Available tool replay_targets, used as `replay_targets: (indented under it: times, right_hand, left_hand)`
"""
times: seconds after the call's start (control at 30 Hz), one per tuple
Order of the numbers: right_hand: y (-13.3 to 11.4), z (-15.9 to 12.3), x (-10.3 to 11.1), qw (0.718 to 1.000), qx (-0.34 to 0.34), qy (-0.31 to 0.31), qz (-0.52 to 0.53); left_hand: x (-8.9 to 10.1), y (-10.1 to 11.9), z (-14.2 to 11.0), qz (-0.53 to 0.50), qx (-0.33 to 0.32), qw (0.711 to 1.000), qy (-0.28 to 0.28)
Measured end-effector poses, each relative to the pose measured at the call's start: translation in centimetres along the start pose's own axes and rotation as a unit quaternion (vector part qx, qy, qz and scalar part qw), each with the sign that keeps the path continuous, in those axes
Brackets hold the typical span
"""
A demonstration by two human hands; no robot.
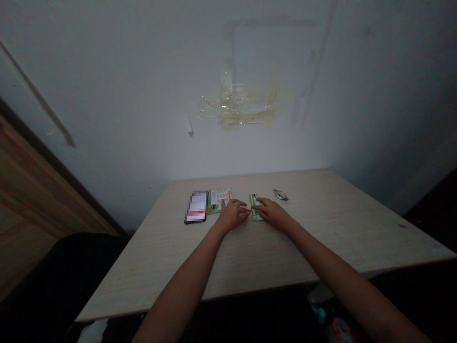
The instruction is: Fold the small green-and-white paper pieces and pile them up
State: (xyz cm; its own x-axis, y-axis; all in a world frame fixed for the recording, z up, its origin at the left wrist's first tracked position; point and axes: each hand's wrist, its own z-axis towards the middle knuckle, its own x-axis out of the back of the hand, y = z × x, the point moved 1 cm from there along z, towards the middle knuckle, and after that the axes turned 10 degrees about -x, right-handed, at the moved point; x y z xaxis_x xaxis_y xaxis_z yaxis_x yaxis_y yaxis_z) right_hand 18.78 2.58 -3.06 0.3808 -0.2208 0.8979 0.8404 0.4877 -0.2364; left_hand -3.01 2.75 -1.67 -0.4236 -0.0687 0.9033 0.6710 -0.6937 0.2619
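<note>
A narrow green-and-white printed paper strip [253,214], perhaps a folded leaflet, lies on the table between my hands. My right hand [274,213] rests on its right part with the fingers stretched out, covering some of it. My left hand [233,215] is just left of the strip, fingers spread and tips close to its left edge; whether they touch it I cannot tell. Behind the left hand lies a larger printed sheet [218,195] in green and white, partly covered by the thumb.
A dark-edged phone [196,207] with a blurred screen lies left of the sheet. Further right is a small folded paper piece [280,194]. The pale wooden table [243,267] meets a wall [150,114] with old tape [246,107]. A dark chair-like shape [67,271] stands at left.
</note>
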Motion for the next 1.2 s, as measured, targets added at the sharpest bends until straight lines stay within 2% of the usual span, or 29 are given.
replay_targets:
  times: [0.27,0.77,1.2]
  right_hand:
    - [0.01,-0.02,0.11,1.0,0.004,-0.002,-0.002]
    - [-0.37,0.27,0.45,1.0,0.01,-0.017,-0.003]
    - [0.42,-0.11,0.04,0.991,-0.015,0.037,0.127]
  left_hand:
    - [0.06,0.03,0.01,0.003,0.002,1.0,-0.007]
    - [-0.02,0.29,-0.11,0.002,-0.037,0.999,-0.02]
    - [0.49,0.28,0.11,0.047,-0.064,0.996,-0.038]
